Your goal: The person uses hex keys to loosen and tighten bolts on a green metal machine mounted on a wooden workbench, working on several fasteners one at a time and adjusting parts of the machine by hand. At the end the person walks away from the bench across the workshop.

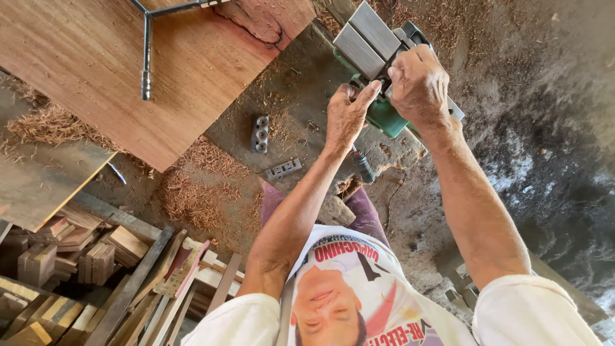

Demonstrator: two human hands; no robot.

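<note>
A green electric planer (384, 115) lies upside down on the dusty workbench (301, 96), its grey metal sole plates (362, 38) facing up. My right hand (419, 83) is closed over the planer's middle, just past the sole plates. My left hand (346, 115) presses against the planer from the left, fingers curled and thumb stretched toward the right hand. What lies under the fingers is hidden. The planer's black cable end (362, 166) hangs off the bench below my left wrist.
A wide wooden board (128, 70) lies at the upper left with a metal socket wrench (147, 57) on it. A small metal block (259, 133) and a flat metal piece (284, 168) lie on the bench. Wood shavings (192, 198) and stacked offcuts (83, 250) fill the lower left.
</note>
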